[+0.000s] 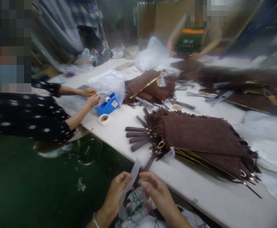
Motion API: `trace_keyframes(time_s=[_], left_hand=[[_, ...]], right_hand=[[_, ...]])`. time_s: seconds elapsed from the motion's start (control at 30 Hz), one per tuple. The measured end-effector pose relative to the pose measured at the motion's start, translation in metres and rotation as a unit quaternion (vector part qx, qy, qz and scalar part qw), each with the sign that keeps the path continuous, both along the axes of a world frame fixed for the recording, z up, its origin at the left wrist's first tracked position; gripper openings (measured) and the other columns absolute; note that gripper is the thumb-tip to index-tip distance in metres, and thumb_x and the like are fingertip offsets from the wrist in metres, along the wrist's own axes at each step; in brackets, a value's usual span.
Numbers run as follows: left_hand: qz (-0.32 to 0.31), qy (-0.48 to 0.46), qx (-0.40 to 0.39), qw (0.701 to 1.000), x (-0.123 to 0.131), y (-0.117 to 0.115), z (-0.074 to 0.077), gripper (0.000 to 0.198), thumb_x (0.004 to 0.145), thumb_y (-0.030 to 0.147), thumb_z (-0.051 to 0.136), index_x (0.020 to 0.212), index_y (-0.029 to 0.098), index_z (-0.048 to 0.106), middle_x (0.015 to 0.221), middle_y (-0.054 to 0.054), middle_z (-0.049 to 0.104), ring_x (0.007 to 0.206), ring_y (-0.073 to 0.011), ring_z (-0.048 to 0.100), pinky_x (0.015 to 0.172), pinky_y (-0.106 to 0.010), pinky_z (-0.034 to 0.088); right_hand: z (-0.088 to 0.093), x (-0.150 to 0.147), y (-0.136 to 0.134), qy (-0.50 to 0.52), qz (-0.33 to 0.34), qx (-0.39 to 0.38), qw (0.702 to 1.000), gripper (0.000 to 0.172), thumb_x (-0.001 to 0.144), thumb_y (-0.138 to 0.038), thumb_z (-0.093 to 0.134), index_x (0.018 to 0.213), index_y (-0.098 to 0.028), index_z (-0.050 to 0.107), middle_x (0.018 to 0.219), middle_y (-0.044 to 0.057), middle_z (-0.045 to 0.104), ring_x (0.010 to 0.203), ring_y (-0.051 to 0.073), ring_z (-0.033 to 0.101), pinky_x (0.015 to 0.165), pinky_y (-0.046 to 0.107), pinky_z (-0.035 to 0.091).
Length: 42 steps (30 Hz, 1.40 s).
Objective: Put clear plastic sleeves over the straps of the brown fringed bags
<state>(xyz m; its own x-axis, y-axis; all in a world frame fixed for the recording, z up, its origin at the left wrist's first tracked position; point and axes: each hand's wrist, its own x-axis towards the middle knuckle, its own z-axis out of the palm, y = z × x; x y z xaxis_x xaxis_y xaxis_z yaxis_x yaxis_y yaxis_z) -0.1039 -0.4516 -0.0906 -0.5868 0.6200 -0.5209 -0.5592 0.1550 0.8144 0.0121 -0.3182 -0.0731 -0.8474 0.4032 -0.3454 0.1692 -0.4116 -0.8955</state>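
Close to the table's front edge, my left hand [117, 193] pinches a whitish translucent strip [134, 172], which hangs down past the thumb. My right hand [156, 190] is just beside it, fingers curled in and brought together at the tips; what they hold, if anything, is hidden. A dark brown wrist strap [150, 162] runs from the stacked bags down to between my hands, and its lower end is covered. Beyond lies the stack of brown fringed bags [195, 133] with gold zips, several strap loops [137, 139] fanning out on its left.
On the white table [119, 142] are a blue tape dispenser [108, 104] and a tape roll [104, 119]. More brown bags [152, 84] and clear plastic lie behind. A co-worker's hands [93, 96] are at the dispenser; another person [193, 41] stands across the table.
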Motion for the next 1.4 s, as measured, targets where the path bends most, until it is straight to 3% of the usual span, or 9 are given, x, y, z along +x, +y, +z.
trace_keyframes(time_s=[0.2,0.33,0.43,0.63,0.9,1.0,1.1,1.23,1.4], left_hand=[[0.035,-0.041,0.069,0.996,0.015,0.013,0.0,0.019,0.081,0.03,0.07,0.091,0.017,0.062,0.077,-0.001,0.063,0.064,-0.0121,0.056,0.061,-0.023,0.044],[0.037,0.021,0.033,0.999,0.017,0.014,-0.001,0.02,0.077,0.032,0.073,0.081,0.017,0.061,0.068,0.002,0.059,0.061,-0.0122,0.054,0.057,-0.021,0.042],[0.022,0.079,-0.015,0.997,0.015,0.013,0.004,0.024,0.078,0.039,0.071,0.08,0.017,0.062,0.071,0.0,0.06,0.066,-0.0147,0.056,0.061,-0.022,0.043],[-0.015,0.168,-0.041,0.985,0.014,0.013,0.013,0.023,0.085,0.041,0.062,0.084,0.018,0.062,0.079,-0.002,0.062,0.075,-0.0175,0.056,0.068,-0.024,0.045],[-0.023,0.06,-0.002,0.998,0.014,0.019,0.016,0.029,0.087,0.046,0.057,0.09,0.018,0.062,0.082,-0.004,0.065,0.074,-0.0175,0.059,0.069,-0.026,0.047],[-0.039,0.11,0.004,0.993,0.009,0.022,0.027,0.029,0.085,0.043,0.061,0.099,0.018,0.064,0.094,-0.006,0.068,0.083,-0.0207,0.062,0.078,-0.029,0.048],[-0.067,0.171,-0.012,0.983,0.002,0.023,0.033,0.022,0.083,0.038,0.063,0.091,0.018,0.067,0.089,-0.005,0.068,0.085,-0.0216,0.061,0.078,-0.028,0.047],[-0.067,0.19,-0.034,0.979,-0.002,0.023,0.031,0.021,0.085,0.037,0.062,0.082,0.016,0.067,0.08,-0.002,0.065,0.078,-0.0191,0.057,0.072,-0.025,0.044],[-0.015,0.139,-0.011,0.99,0.003,0.021,0.021,0.02,0.085,0.036,0.062,0.081,0.016,0.063,0.076,0.0,0.059,0.072,-0.0156,0.052,0.067,-0.023,0.041]], right_hand=[[0.008,-0.015,-0.01,-0.029,-0.008,0.072,0.997,0.018,0.085,-0.036,0.058,0.086,-0.018,0.062,0.071,0.001,0.067,0.058,0.013,0.056,0.053,0.022,0.04],[0.01,-0.019,-0.012,-0.052,-0.014,0.15,0.987,0.018,0.087,-0.032,0.054,0.077,-0.019,0.061,0.066,-0.001,0.064,0.056,0.012,0.054,0.053,0.022,0.039],[0.008,-0.017,-0.012,-0.064,-0.011,0.196,0.979,0.019,0.088,-0.03,0.052,0.076,-0.019,0.062,0.066,-0.001,0.062,0.057,0.013,0.054,0.054,0.022,0.038],[0.005,-0.011,-0.011,-0.062,-0.024,0.203,0.977,0.018,0.087,-0.029,0.054,0.073,-0.018,0.062,0.067,-0.001,0.062,0.062,0.014,0.054,0.057,0.022,0.037],[0.001,-0.001,-0.013,-0.051,-0.021,0.263,0.963,0.018,0.09,-0.027,0.049,0.076,-0.019,0.058,0.074,-0.001,0.059,0.068,0.015,0.053,0.062,0.024,0.037],[0.003,0.0,-0.013,-0.051,-0.01,0.32,0.946,0.016,0.09,-0.024,0.048,0.078,-0.02,0.057,0.076,-0.001,0.058,0.07,0.015,0.054,0.064,0.024,0.036],[0.005,0.0,-0.014,-0.044,-0.006,0.352,0.935,0.016,0.09,-0.022,0.047,0.077,-0.02,0.055,0.074,-0.001,0.055,0.068,0.014,0.052,0.062,0.024,0.035],[0.007,0.001,-0.014,-0.037,-0.003,0.355,0.934,0.015,0.09,-0.02,0.047,0.077,-0.021,0.056,0.076,-0.001,0.055,0.071,0.015,0.053,0.064,0.024,0.035],[0.006,0.003,-0.015,-0.057,-0.009,0.301,0.952,0.019,0.09,-0.026,0.05,0.073,-0.02,0.056,0.071,-0.002,0.055,0.066,0.014,0.051,0.061,0.024,0.034]])
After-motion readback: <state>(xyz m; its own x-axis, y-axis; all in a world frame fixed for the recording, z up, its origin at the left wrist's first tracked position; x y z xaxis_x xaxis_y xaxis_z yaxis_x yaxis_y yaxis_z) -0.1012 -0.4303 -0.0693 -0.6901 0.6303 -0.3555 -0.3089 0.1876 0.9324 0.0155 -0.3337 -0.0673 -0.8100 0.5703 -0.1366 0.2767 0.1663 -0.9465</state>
